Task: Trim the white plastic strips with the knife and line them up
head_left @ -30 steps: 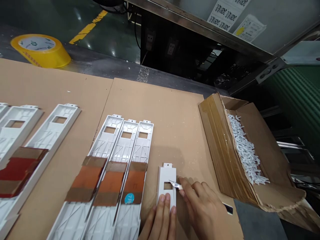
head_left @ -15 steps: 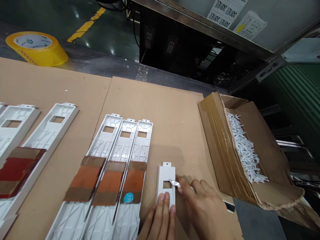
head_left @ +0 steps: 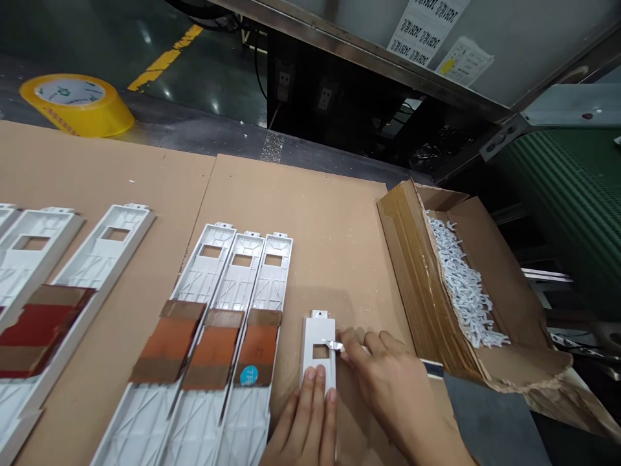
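Observation:
A short white plastic panel point(head_left: 317, 336) with a square window lies flat on the cardboard sheet. My left hand point(head_left: 305, 421) presses its fingers onto the panel's lower end. My right hand point(head_left: 388, 382) is shut on a small craft knife point(head_left: 334, 347). The knife's metal blade touches the panel at the right edge of the window. The knife's handle is mostly hidden by my fingers. A small black-and-white strip point(head_left: 433, 367) shows just beyond my right hand.
Several long white plastic panels point(head_left: 233, 272) with brown and orange cardboard strips across them lie left of my hands. An open cardboard box point(head_left: 460, 291) of white plastic pieces stands right. A yellow tape roll point(head_left: 76, 105) sits beyond the cardboard-covered table's back edge.
The whole view has shifted slightly, so the panel and hands sit a little higher and further left. The knife blade stays at the window's right edge, and my left hand stays on the panel.

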A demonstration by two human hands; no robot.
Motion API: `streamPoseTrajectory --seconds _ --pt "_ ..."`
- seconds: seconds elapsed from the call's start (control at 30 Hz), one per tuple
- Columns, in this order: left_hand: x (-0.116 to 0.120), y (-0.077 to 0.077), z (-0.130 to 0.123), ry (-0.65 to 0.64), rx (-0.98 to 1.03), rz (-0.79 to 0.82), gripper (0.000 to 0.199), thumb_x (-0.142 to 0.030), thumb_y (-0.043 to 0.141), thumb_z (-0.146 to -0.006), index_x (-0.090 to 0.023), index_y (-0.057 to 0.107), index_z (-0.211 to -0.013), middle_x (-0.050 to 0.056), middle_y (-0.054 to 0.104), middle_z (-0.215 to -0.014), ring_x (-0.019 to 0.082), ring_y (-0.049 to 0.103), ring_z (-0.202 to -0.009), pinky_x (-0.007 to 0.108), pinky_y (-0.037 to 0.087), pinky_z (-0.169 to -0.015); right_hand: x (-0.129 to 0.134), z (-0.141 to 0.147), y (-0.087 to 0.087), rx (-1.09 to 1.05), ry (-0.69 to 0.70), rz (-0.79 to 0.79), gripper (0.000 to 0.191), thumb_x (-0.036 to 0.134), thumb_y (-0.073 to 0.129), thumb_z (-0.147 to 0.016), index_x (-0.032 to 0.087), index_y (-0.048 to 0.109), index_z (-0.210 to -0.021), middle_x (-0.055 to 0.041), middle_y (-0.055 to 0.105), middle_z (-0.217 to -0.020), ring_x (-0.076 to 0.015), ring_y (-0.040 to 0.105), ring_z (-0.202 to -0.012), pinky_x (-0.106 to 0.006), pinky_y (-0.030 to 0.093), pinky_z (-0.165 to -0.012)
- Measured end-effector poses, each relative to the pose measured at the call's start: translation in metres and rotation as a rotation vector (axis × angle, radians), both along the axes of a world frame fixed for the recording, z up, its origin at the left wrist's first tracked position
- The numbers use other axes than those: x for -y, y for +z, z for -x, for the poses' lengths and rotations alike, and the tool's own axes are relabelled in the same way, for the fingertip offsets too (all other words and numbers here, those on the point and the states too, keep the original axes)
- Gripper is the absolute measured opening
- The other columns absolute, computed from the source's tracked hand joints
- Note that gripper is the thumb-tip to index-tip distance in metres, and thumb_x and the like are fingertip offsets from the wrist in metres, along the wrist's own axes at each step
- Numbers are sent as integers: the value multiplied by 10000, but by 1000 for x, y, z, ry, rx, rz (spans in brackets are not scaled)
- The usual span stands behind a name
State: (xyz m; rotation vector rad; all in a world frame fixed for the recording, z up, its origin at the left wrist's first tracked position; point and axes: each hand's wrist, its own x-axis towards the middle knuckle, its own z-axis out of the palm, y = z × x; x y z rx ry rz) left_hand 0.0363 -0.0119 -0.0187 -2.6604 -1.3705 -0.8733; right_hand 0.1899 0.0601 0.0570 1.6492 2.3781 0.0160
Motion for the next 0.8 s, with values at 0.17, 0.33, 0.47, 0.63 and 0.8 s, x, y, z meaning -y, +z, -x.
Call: streamPoseTrajectory --seconds 0.17,0.33,0.47,0.63,0.8 --pt "-3 2 5 -29 -54 2 424 -358 361 -835 -86 596 -1059 165 654 -1073 289 590 -1036 370 340 -935 -15 -1 8 49 37 72 172 236 609 -820 258 628 -990 -10 632 -695 -214 595 -665 -297 304 -522" --pt "-9 12 13 -127 -243 -28 447 -378 419 -809 -98 557 -1128 145 639 -1122 273 584 -1050 364 345 -922 -29 -1 11 71 91 70 58 253 622 -806 217 649 -842 -28 624 -651 -214 576 -643 -302 280 -528" --pt "-9 13 15 -120 -272 -15 464 -296 441 -760 -93 525 -1168 151 611 -1171 286 555 -1092 378 330 -938 -35 0 13 36 151 24 27 207 653 -769 219 661 -792 -31 617 -643 -198 552 -649 -303 276 -549" --pt "-8 9 15 -127 -274 -38 465 -297 446 -759 -87 520 -1168 153 616 -1159 291 559 -1084 380 322 -942 -31 -6 20 -50 154 -18 73 238 612 -809 230 662 -862 -25 604 -667 -195 532 -657 -303 318 -582" --pt "-11 10 14 -130 -252 -46 463 -390 432 -808 -90 542 -1143 159 629 -1133 290 578 -1054 383 317 -942 -12 -13 22 -208 -18 46 211 243 482 -901 228 604 -1072 -30 628 -777 -189 573 -721 -289 408 -628"
